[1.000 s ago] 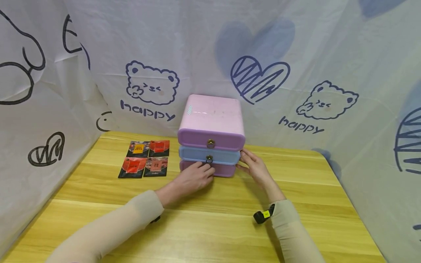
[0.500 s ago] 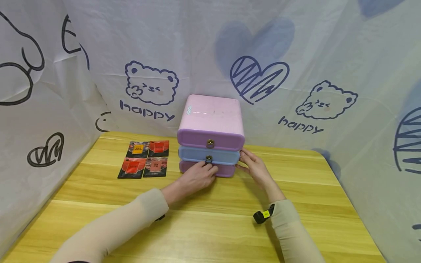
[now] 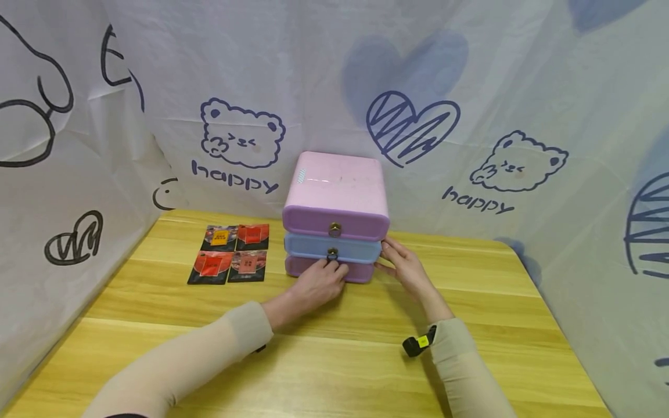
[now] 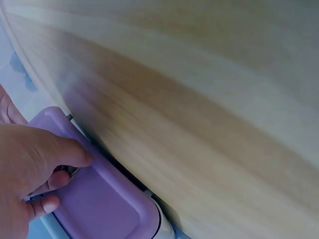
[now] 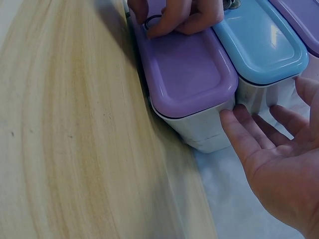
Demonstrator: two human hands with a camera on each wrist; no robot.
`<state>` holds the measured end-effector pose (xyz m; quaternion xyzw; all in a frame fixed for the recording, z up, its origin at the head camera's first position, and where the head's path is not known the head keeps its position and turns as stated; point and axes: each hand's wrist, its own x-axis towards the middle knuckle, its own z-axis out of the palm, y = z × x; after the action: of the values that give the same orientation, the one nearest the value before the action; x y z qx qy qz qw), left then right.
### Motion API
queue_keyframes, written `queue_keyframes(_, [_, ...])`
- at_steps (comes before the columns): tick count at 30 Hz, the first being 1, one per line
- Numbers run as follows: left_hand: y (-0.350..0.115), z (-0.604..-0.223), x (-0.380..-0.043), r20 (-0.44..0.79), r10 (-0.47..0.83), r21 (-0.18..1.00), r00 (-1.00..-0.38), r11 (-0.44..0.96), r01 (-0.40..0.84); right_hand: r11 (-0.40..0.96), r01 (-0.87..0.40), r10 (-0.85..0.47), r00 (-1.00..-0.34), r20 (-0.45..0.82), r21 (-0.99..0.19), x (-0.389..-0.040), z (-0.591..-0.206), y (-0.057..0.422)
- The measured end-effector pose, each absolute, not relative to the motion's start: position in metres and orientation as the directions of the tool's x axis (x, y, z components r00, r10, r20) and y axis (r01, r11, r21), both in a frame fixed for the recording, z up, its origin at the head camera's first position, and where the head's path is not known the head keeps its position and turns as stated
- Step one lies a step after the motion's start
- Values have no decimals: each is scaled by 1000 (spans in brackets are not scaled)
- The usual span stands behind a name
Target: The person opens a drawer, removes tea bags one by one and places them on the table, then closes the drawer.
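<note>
A small drawer unit [image 3: 342, 180] with a pink top and three drawers stands against the back cloth in the head view. My left hand [image 3: 320, 284] is at the front of the bottom purple drawer [image 3: 360, 273], its thumb and fingers pinching the ring pull [image 5: 152, 20]. Above it is a blue drawer [image 3: 308, 246] with its own ring, then a purple top drawer [image 3: 308, 220]. All three drawer fronts look pushed in. My right hand [image 3: 409, 270] rests its fairly straight fingertips against the unit's right side, as the right wrist view shows.
Several flat dark-and-red food packets [image 3: 248, 264] lie in two rows on the wooden table [image 3: 334, 360], left of the unit. A white cloth [image 3: 324, 69] printed with bears and hearts hangs behind and along both sides.
My left hand has shifted slightly to the right along the bottom drawer's front, to its ring pull. The right hand, the drawer unit and the packets keep their places.
</note>
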<state>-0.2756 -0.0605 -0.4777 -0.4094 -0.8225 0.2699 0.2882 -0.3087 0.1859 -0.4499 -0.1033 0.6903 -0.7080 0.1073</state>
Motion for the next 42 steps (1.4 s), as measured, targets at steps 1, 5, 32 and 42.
queue_keyframes(1, [-60,-478,-275,255,825,-681,-504,523,513,-23,8,-294,-956,-1,-1000,-309,-450,186])
queue_keyframes(5, [-60,-478,-272,249,813,-682,-526,533,501,-20,5,-291,-957,1,-1000,-309,-451,186])
queue_keyframes(32, [-72,-471,-268,331,811,-509,-483,584,632,-21,11,-294,-956,-4,-1000,-310,-451,186])
queue_keyframes(42, [-75,-470,-260,331,817,-507,-472,576,642,-31,14,-289,-957,-5,-999,-309,-450,185])
